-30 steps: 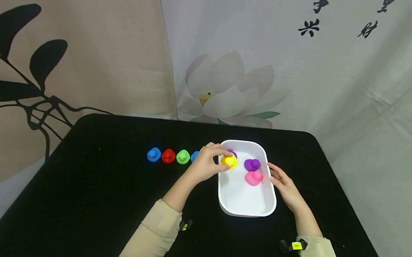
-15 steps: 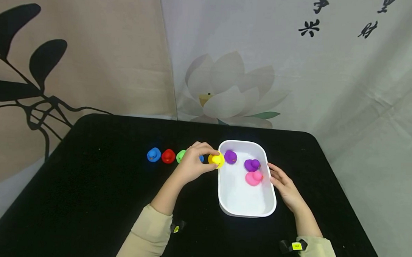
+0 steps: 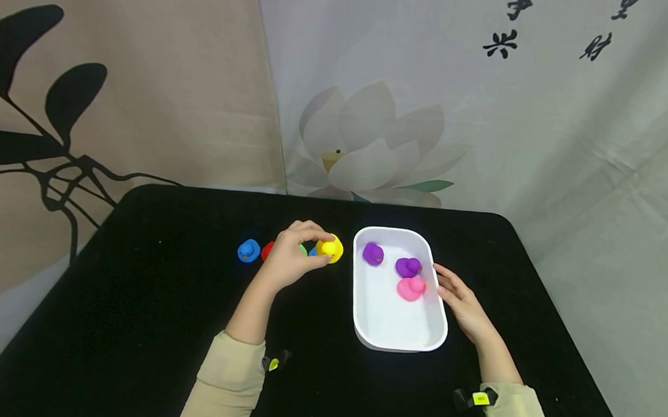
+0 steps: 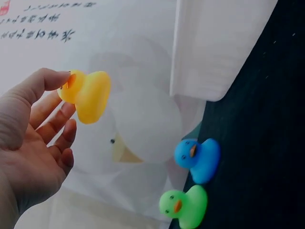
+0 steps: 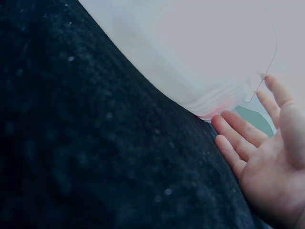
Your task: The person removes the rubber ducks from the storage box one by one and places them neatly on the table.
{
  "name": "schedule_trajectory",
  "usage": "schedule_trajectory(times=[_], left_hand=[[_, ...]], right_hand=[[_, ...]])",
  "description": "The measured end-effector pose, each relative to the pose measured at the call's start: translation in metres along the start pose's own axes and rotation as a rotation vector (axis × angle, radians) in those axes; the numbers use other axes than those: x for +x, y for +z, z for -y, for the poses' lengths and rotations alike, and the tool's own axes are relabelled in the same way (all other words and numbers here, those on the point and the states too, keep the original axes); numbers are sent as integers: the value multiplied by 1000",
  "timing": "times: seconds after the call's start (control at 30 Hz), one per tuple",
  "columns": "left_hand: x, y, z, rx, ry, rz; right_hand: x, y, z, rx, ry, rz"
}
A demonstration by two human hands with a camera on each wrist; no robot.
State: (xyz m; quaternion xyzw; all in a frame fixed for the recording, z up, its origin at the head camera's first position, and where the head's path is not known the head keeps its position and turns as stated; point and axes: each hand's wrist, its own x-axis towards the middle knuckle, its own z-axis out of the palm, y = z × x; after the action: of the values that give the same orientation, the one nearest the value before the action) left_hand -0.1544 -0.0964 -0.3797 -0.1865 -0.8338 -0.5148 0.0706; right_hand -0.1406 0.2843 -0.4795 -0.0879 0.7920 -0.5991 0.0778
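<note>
Thumb and fingers of my left hand [image 3: 290, 256] pinch a yellow rubber duck [image 3: 330, 248], held up left of a white tray [image 3: 400, 327]. In the left wrist view the yellow duck [image 4: 93, 98] hangs in the air, gripped at its head. Below it a blue rubber duck [image 4: 205, 160] and a green rubber duck [image 4: 190, 207] stand on the table. My right hand [image 3: 468, 308] rests its fingers against the tray's right wall. Inside the tray lie two purple ducks [image 3: 373, 254] and a pink duck [image 3: 410, 289].
On the black table [image 3: 142, 312] a blue duck [image 3: 248, 251] and a partly covered red duck [image 3: 267, 250] stand in a row with the green and blue ones. A printed cloth [image 3: 372, 62] hangs behind the table's far edge.
The yellow duck, pinched in my left hand, has moved out of the tray to the left, over the row's right end. My right hand and the tray have stayed put.
</note>
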Motion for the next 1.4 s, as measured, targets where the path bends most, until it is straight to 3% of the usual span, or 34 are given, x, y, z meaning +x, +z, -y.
schedule_trajectory(times=[0.33, 0.8, 1.2, 1.4], left_hand=[[-4, -27, 7, -24, 5, -55], [-13, -62, 17, -13, -97, -142], [-22, -86, 30, 2, -116, -228], [-25, -93, 36, 1, -90, -273]], right_hand=[[1, -1, 3, -11, -5, 14], [2, 0, -1, -16, -6, 0], [1, 0, 0, -25, 7, 4], [-2, -1, 3, 11, -7, 3]])
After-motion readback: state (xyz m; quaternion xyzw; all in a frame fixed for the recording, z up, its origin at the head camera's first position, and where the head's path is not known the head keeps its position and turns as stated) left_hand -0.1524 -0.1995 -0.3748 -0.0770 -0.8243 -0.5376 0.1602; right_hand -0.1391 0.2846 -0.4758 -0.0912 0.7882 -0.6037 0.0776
